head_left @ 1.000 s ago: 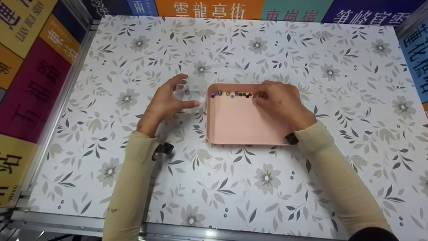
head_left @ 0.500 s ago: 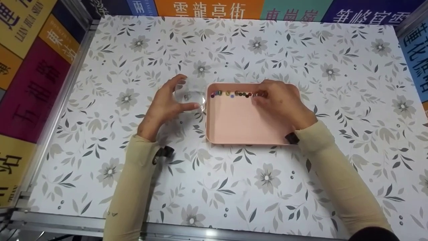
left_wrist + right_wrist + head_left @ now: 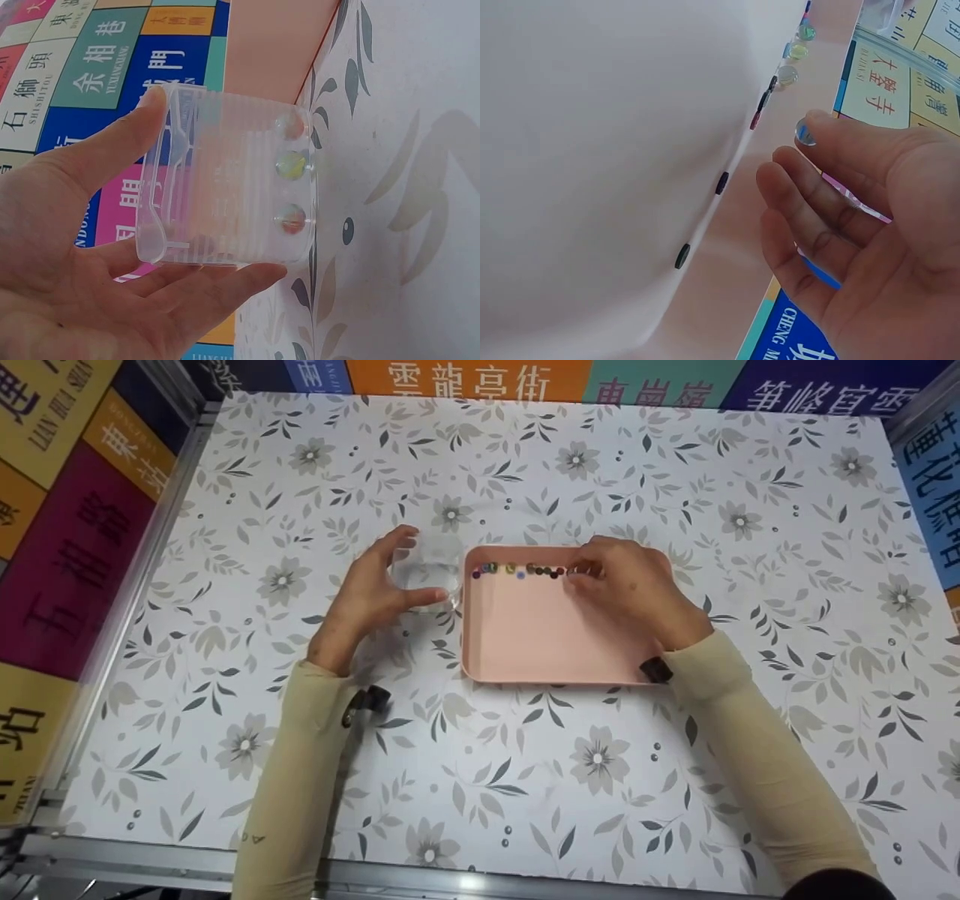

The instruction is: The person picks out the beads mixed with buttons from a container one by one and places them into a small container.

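My left hand [image 3: 361, 594] holds a clear ribbed plastic container [image 3: 225, 172] between thumb and fingers, just left of the pink tray [image 3: 536, 634]. Three marbles [image 3: 291, 165] show near the container's bottom in the left wrist view. Over the tray's far side, my right hand [image 3: 630, 589] pinches a clear marble with a blue swirl [image 3: 805, 133] at the thumb tip. Several other marbles [image 3: 787, 75] and small dark discs [image 3: 721, 183] lie in a row along the tray's far wall, to the left and beneath the right hand.
A white tabletop [image 3: 525, 802] with a grey flower and leaf print surrounds the tray. Colourful panels [image 3: 465, 379] with large characters stand along the back and sides. A metal rail [image 3: 450, 881] runs along the front edge.
The left wrist has dropped slightly and the container's tilt looks a little different. My right hand stays almost still over the same part of the tray.
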A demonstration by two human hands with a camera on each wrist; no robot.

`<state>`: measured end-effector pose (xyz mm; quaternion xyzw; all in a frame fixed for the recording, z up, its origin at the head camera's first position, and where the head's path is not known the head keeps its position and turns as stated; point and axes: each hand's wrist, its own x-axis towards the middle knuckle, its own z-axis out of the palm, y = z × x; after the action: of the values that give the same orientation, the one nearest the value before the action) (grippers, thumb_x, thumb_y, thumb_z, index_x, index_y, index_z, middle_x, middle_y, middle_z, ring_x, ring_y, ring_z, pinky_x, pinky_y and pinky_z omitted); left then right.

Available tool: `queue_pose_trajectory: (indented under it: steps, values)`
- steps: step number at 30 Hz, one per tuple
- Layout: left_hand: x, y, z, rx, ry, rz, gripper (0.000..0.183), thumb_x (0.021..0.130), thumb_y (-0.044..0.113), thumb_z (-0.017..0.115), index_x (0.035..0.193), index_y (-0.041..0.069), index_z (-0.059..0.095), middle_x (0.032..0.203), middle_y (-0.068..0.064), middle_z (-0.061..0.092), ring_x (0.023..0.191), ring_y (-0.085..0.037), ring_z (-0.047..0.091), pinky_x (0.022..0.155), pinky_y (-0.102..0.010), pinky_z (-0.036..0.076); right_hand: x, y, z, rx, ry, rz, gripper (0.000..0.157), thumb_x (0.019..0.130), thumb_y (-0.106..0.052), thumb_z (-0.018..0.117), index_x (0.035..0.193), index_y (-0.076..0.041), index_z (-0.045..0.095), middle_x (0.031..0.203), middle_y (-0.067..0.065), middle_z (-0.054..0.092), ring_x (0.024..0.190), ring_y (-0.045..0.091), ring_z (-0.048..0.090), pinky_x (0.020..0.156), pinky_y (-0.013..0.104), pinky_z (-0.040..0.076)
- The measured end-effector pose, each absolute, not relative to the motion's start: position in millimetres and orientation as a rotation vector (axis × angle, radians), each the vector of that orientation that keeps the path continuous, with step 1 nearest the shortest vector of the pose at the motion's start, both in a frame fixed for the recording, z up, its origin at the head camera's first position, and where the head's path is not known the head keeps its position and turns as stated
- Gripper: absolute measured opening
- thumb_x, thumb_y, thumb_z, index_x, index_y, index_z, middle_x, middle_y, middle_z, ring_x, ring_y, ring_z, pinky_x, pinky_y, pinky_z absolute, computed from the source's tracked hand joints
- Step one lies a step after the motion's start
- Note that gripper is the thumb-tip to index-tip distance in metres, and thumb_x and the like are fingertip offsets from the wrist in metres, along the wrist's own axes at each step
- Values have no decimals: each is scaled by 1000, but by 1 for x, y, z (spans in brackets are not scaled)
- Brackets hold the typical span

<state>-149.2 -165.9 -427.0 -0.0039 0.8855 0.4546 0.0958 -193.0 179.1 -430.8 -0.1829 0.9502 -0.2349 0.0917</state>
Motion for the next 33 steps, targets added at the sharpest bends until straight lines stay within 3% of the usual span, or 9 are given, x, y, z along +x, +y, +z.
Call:
queue_pose_trajectory:
  steps: [14, 33]
  values:
    - [-152, -168, -430, -27, 2590, 1357, 101, 77, 35, 94, 161, 21, 39, 162, -7, 48, 152, -29, 43, 124, -45, 39, -192, 178, -427, -488, 2822, -700, 20, 98, -22, 74, 117, -16, 77, 109, 5, 73, 102, 24, 67, 90, 42, 52]
    - [-152, -168, -429, -56, 2563, 1378, 103, 78, 35, 93, 162, 24, 36, 163, -5, 46, 155, -30, 39, 126, -44, 37, -194, 180, -425, -557, 2845, -776, 22, 98, -22, 75, 116, -10, 76, 110, 9, 69, 107, 29, 67, 98, 48, 54]
